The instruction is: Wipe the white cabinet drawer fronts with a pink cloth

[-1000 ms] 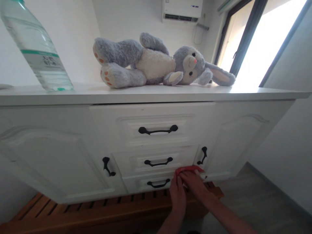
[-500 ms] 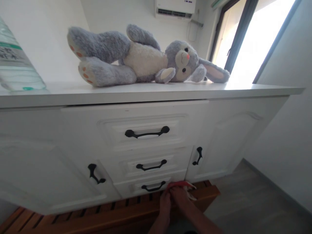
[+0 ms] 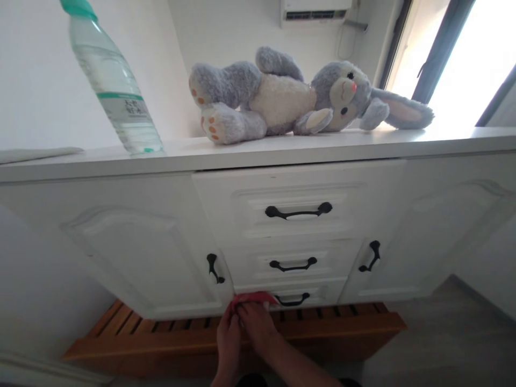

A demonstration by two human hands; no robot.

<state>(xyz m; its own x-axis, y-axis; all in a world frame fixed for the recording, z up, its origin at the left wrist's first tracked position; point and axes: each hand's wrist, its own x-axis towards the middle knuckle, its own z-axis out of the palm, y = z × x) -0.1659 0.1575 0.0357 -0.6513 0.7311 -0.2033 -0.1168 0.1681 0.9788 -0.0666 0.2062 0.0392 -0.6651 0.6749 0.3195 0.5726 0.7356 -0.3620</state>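
My left hand (image 3: 228, 338) and my right hand (image 3: 257, 327) sit close together at the lower left of the bottom drawer (image 3: 310, 294) of a white cabinet (image 3: 133, 242). Both hands grip a red cloth (image 3: 252, 298) pressed against the drawer front. A paler patch of cloth shows beside my right fingers. The black metal drawer handle (image 3: 293, 299) lies just to the right of the cloth. High above the hands, a grey-and-cream plush rabbit (image 3: 282, 99) lies on the cabinet top beside a clear plastic water bottle (image 3: 116, 91) with a green cap.
A slatted wooden rack (image 3: 318, 336) runs beneath the cabinet, just behind my hands. Grey flooring (image 3: 443, 344) extends to the right. A flat pale item (image 3: 36, 155) lies at the cabinet top's left. An air conditioner (image 3: 316, 11) and bright window (image 3: 455, 54) stand beyond.
Both hands have slid left along the bottom drawer front with the red cloth, from right of its handle to left of it. The camera view has also shifted, bringing the bottle back into fuller view.
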